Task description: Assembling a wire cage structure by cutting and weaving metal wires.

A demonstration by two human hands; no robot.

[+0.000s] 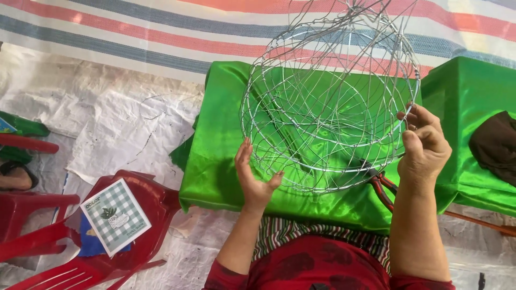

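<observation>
You hold a wire frame (329, 102) tilted up over the green cloth (226, 161), your left hand (252, 180) open and cupping its lower rim, your right hand (424, 147) pinching its right edge, fingers closed, steadying it. Pliers (382, 188) lie beneath.

A red top (322, 271) with darker blotched patterning is worn, its sleeves ending near the elbows. Below it, a striped cloth (301, 233) in red, green and white is seen. Both forearms are left bare.
</observation>
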